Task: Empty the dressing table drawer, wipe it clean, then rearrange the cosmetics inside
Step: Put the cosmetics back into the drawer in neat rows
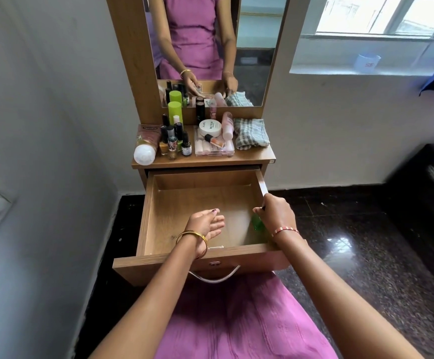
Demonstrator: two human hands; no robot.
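Note:
The wooden drawer [200, 200] is pulled out, and its floor is bare except for what my hands cover. My left hand [207, 224] hovers over the drawer's near middle, fingers apart, holding nothing. My right hand [278, 216] is at the drawer's right wall, closed on a small green bottle [257, 222], blurred and mostly hidden under the hand. On the dressing table top [203, 160] stand several nail polish bottles [175, 142], a pink tube [146, 142], a green bottle [175, 111], a white jar [210, 127], a clear palette case [214, 149] and a folded checked cloth [251, 133].
The mirror [210, 47] above the table reflects me and the cosmetics. A white wall lies to the left, and dark polished floor [353, 229] to the right. The drawer's metal handle [214, 275] is just above my pink dress. A window sill holds a white cup [367, 63].

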